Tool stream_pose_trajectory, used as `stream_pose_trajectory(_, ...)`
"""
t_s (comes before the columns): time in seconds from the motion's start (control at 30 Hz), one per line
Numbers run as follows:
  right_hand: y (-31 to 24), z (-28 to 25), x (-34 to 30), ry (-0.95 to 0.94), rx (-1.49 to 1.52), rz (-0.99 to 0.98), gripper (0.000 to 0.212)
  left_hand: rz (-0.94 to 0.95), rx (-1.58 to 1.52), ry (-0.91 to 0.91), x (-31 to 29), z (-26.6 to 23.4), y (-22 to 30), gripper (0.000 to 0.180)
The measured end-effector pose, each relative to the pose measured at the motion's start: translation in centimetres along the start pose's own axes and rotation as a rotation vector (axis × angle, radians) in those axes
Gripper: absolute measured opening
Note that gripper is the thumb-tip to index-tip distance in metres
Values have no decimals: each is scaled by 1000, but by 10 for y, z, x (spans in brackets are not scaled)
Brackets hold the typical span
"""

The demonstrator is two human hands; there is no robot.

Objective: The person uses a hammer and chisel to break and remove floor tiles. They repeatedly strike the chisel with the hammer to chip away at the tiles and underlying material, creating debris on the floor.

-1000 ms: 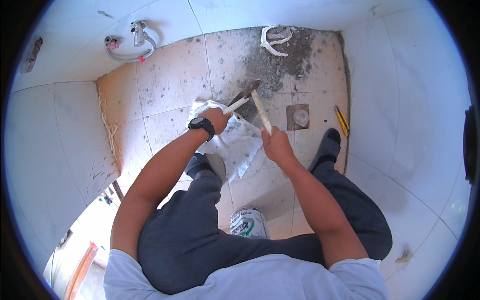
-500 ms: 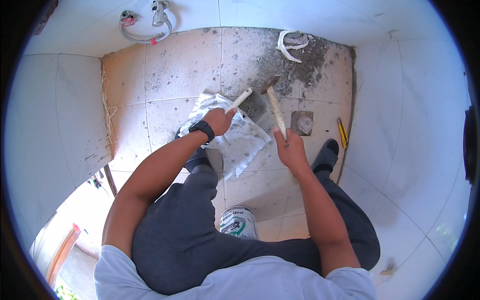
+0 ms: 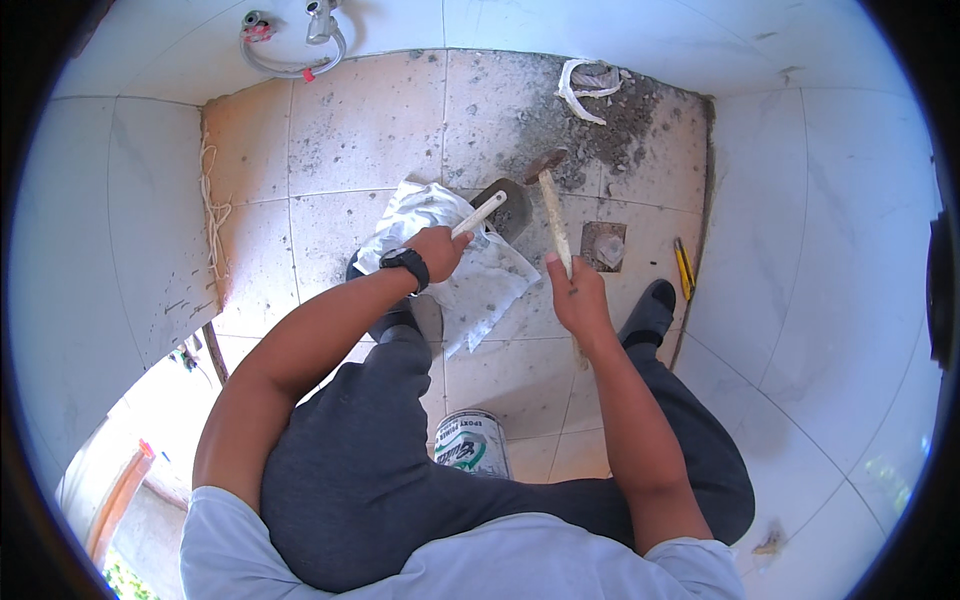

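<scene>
My left hand [image 3: 437, 253] is closed around the pale handle of a trowel [image 3: 517, 212]. The trowel's grey blade, with grey crumbs on it, shows beyond the handle. Beneath that hand a crumpled white plastic sack [image 3: 480, 290] lies on the tiles. My right hand [image 3: 580, 298] grips a hammer [image 3: 553, 213] by its light wooden handle. Its rusty head points away from me, close to grey rubble [image 3: 625, 130] on the floor. A square drain hole [image 3: 604, 247] lies to the right of the hammer.
A yellow utility knife [image 3: 684, 268] lies near the right wall. White curved strips [image 3: 575, 95] rest on the rubble. A paint can [image 3: 472, 445] stands between my legs. Pale cord [image 3: 212, 210] runs along the left edge; a hose and valve [image 3: 318, 30] hang on the far wall.
The trowel has turned slightly, so more of its blade shows on the far side of the handle. The hammer has barely moved; both hands keep their grips.
</scene>
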State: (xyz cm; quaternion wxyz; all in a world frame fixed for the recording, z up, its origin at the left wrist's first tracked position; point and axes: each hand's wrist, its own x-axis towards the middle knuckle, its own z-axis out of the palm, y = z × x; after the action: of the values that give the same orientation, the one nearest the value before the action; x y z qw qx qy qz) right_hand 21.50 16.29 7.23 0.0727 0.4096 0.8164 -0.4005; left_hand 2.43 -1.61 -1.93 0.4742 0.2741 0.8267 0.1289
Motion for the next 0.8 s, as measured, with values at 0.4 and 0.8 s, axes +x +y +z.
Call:
stream_pose_trajectory(0.4,-1,2,-1,-19,74,25,55,6,3,-3,10,-3,0,77)
stream_pose_trajectory(0.8,-1,4,-6,-36,106,118,56,-27,99,4,10,-19,9,74)
